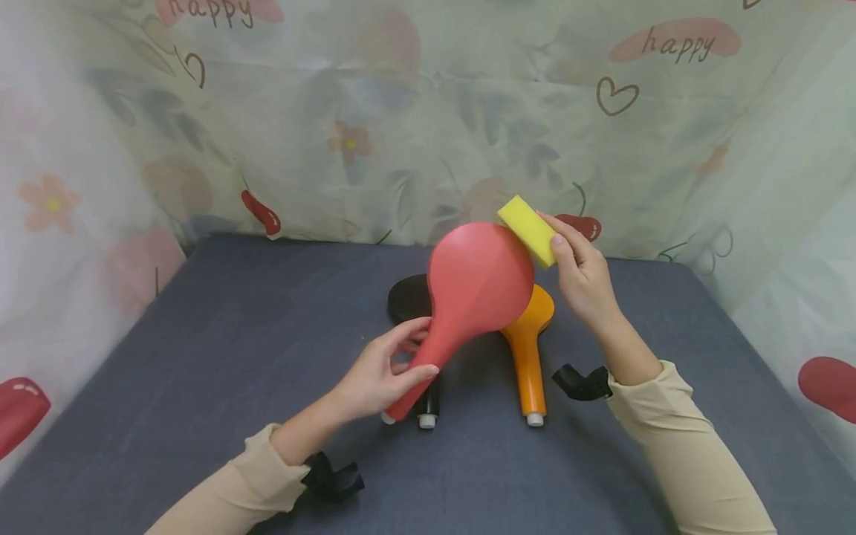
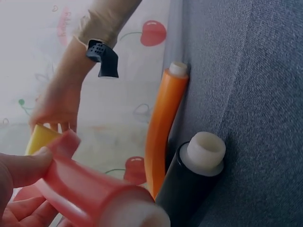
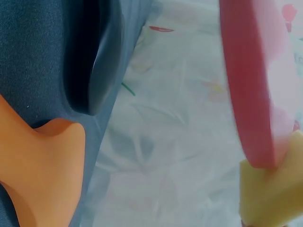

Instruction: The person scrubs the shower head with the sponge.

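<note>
Above dark cloth [image 1: 200, 386], before printed curtain [image 1: 294, 186], holds red paddle [image 1: 478, 279] raised in curled left hand [image 1: 377, 375], over black paddle [image 1: 406, 297] and orange paddle [image 1: 528, 349]. With right hand [image 1: 587, 279], pinches yellow sponge [image 1: 526, 230] against red one. Probably wipes it, not yet finished; cannot tell about others.

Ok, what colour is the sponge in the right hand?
Yellow; the sponge shows best in the head view.
</note>
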A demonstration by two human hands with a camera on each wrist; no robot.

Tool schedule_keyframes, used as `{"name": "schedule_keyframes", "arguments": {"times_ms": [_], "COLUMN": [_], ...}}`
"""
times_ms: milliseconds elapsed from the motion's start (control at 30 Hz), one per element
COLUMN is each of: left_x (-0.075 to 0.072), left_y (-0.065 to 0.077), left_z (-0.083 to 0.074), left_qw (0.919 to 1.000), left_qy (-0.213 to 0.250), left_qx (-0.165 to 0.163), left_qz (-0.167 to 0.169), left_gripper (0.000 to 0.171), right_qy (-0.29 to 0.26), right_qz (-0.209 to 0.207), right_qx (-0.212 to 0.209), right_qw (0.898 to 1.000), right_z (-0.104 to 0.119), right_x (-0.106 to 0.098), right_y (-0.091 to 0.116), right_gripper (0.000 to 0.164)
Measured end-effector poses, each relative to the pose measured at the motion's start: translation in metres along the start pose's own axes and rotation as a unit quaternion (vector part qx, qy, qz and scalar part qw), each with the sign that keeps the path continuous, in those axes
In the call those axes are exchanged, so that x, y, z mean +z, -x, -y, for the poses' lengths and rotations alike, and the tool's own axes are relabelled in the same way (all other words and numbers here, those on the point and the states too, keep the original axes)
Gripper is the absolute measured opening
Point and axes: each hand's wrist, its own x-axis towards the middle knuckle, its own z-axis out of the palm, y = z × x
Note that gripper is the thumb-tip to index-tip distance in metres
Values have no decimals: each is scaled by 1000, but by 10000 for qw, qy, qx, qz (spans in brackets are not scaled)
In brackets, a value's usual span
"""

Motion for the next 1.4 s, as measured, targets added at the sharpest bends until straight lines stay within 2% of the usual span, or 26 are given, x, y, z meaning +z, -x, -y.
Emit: {"name": "schedule_keyframes", "arguments": {"times_ms": [133,233,367,467,600,800,1000,1167,1400], "left_x": [-1,-1,0,0,1,3,4,4,4], "left_y": [1,1,0,0,1,2,2,2,2], "left_z": [0,1,2,1,1,0,-1,-2,-1], "left_qw": [9998,9990,9936,9862,9761,9677,9614,9576,9530], "left_qy": [-174,-324,-832,-1331,-1862,-2247,-2449,-2565,-2704], "left_qx": [59,269,677,815,773,600,583,586,642], "left_qz": [-89,-155,-361,-562,-810,-973,-1115,-1177,-1206], "left_gripper": [61,61,60,59,59,61,62,61,58], "right_qy": [102,129,79,5,33,39,-42,189,394], "right_qz": [13,-12,-173,-319,-435,-461,-486,-497,-428], "right_qx": [179,209,-101,-377,-481,-333,-607,-968,-1042], "right_qw": [9998,9997,9998,9988,9979,9984,9970,9939,9929], "right_z": [-1,0,2,4,7,11,19,24,28], "right_x": [-1,-2,-1,-1,-3,-6,-2,1,3], "right_y": [-1,-1,-1,-2,-2,-1,2,3,2], "right_gripper": [39,38,36,34,32,30,28,29,29]}}
